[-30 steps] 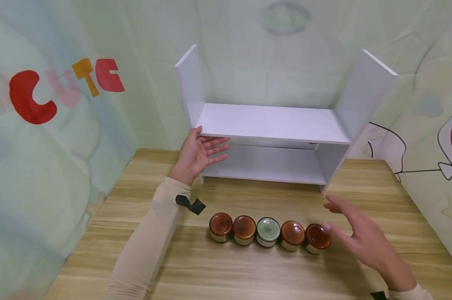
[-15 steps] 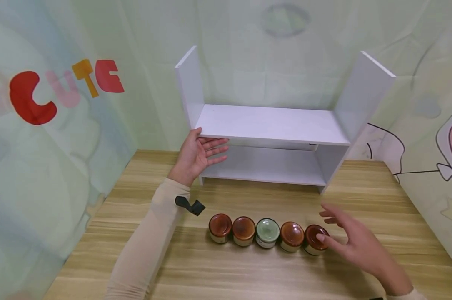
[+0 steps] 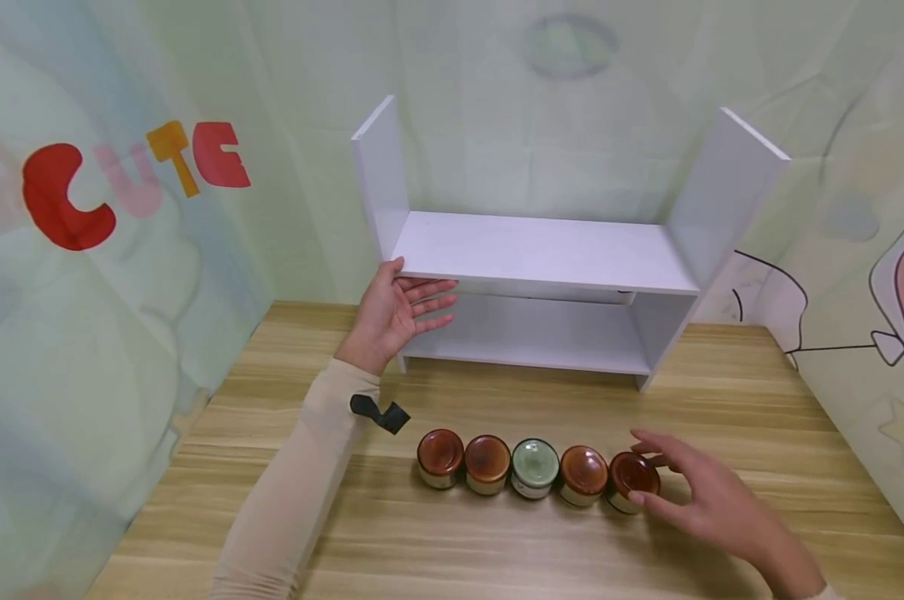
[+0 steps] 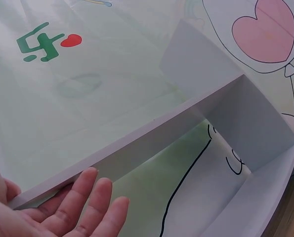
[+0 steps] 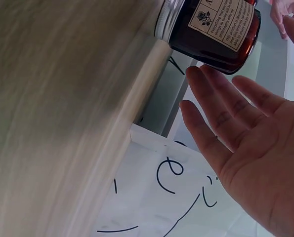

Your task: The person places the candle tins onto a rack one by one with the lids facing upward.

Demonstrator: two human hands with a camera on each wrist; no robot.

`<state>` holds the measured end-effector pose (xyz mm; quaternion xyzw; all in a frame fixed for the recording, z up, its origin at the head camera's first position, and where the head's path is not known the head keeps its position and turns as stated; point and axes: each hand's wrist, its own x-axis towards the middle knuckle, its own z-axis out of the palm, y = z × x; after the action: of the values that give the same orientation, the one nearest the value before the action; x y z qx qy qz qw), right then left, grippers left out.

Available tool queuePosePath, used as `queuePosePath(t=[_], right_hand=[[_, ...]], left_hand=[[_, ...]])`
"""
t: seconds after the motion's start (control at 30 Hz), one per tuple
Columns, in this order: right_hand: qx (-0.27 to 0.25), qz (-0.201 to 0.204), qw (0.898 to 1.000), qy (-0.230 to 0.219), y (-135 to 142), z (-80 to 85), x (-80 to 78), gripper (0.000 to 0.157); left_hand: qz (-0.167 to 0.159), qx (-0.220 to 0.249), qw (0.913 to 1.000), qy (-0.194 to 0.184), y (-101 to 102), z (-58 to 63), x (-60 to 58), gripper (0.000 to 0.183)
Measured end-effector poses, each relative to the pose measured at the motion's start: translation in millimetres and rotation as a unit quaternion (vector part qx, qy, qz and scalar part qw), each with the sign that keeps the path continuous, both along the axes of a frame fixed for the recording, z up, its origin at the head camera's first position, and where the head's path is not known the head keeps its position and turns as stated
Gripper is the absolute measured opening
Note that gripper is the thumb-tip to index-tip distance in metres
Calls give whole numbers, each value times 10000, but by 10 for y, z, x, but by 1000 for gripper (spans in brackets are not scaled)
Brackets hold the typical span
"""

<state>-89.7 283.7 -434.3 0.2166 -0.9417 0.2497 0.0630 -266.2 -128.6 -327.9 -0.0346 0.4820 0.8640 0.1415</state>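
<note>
Head view: five small jars are lined up in a row on the wooden tabletop point(image 3: 496, 558), on the near side of a white two-board shelf point(image 3: 541, 247). From left to right, a reddish-brown jar point(image 3: 441, 454), a brown jar point(image 3: 487, 460), a green jar point(image 3: 536, 462), an orange-brown jar point(image 3: 583, 471) and a dark red jar point(image 3: 635, 475) are seen, each set close beside the next. The dark red jar, at the right end, is framed by the right hand point(image 3: 710, 504), whose thumb is held at the near side and whose fingers are spread at the far side; whether it is touched cannot be told. By the right wrist view, this jar is shown standing on its silver lid point(image 5: 168, 19), with a printed label point(image 5: 223, 22) on its side. The upper board's near edge is pinched at the left end by the left hand point(image 3: 387, 317), with the thumb laid on top and the other fingers extended and fanned beneath. The left arm is covered by a beige sleeve point(image 3: 294, 483), to which a black strap point(image 3: 380, 414) is attached. The tabletop is backed by pale printed cloth point(image 3: 496, 150), and colourful letters point(image 3: 69, 200) are shown at the left.
</note>
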Motion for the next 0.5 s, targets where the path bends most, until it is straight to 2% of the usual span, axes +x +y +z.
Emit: queuePosePath(t=[0.33,0.5], right_hand=[[142,98,9998,-72,26,-72,6,67],[94,112,9996,-257,17,-92,-1,69]], left_hand=[[5,75,10000,3,-6,-28,-21,52],[9,84,10000,22,-5,-26,-15,52]])
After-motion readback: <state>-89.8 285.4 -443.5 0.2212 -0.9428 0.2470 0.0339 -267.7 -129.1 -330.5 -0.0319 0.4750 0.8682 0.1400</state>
